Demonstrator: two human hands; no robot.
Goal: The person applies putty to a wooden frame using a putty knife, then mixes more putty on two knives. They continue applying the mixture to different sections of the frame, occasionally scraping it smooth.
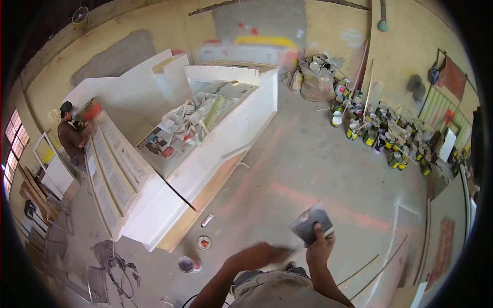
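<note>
In my right hand is a dark grey, roughly square sheet that looks like sandpaper, with paler edges. My thumb presses on its face, and the sheet is held up above the floor in front of me. My left hand is beside and below it, apart from the sheet. Motion smears the left hand, so its fingers cannot be made out.
A long white counter carries crumpled plastic and paper. On the floor are an open paint can, a lid and a small tube. Many paint cans crowd the right wall. A person works behind the counter.
</note>
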